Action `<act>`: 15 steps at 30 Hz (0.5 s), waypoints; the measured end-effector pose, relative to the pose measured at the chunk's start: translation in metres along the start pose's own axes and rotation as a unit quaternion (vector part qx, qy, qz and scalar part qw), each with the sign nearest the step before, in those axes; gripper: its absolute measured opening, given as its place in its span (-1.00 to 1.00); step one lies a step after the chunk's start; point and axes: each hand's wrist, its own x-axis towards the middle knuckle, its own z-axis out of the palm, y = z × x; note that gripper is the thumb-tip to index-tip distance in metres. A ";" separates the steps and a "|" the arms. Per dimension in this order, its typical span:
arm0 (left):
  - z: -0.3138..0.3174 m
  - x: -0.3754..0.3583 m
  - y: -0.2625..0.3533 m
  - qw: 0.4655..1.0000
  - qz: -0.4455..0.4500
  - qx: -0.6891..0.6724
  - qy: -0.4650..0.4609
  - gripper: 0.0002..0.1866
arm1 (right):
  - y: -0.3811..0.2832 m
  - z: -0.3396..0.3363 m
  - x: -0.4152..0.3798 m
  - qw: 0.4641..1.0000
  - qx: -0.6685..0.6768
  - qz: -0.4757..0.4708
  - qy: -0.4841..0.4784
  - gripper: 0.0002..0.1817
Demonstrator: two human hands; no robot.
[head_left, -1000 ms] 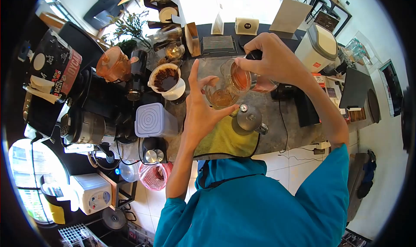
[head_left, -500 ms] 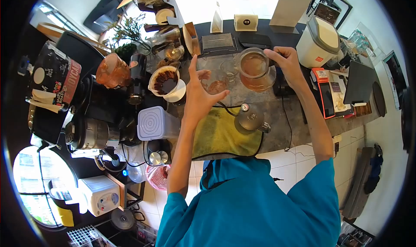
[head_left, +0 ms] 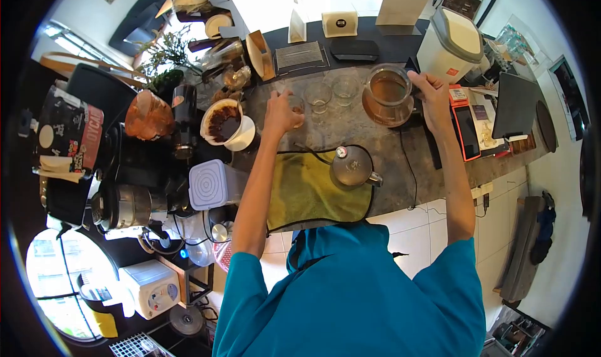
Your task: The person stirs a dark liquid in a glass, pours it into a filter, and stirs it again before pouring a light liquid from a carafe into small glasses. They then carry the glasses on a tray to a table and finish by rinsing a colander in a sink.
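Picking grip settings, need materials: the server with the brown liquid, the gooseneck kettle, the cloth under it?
Server: clear, glossy, likely glass; the liquid shows through, though clear plastic can't be excluded.
Kettle: probably metal, dull dark grey, with only soft highlights; could be coated.
Cloth: yellow-green textile, matte and slightly mottled, dark edging; fibre can't be told.

A white bin with a grey lid point(head_left: 441, 62) stands near an orange-edged black rectangular device point(head_left: 466, 131). A square lavender plastic container point(head_left: 210, 185) and a leafy green plant point(head_left: 168, 55) are at left. A long grey bench point(head_left: 523, 253) stands near the white wall point(head_left: 544, 307).
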 end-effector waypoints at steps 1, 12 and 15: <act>0.002 0.002 0.000 1.000 -0.018 0.013 -0.021 -0.22 | 0.002 -0.003 -0.001 1.000 -0.022 -0.002 0.002 -0.65; 0.018 0.015 -0.012 0.994 -0.046 0.100 -0.013 -0.16 | -0.002 -0.017 -0.019 0.999 -0.020 -0.022 0.014 -0.58; 0.022 0.019 -0.008 0.985 0.023 0.169 0.021 -0.11 | -0.006 -0.018 -0.021 0.999 -0.022 -0.020 0.013 -0.60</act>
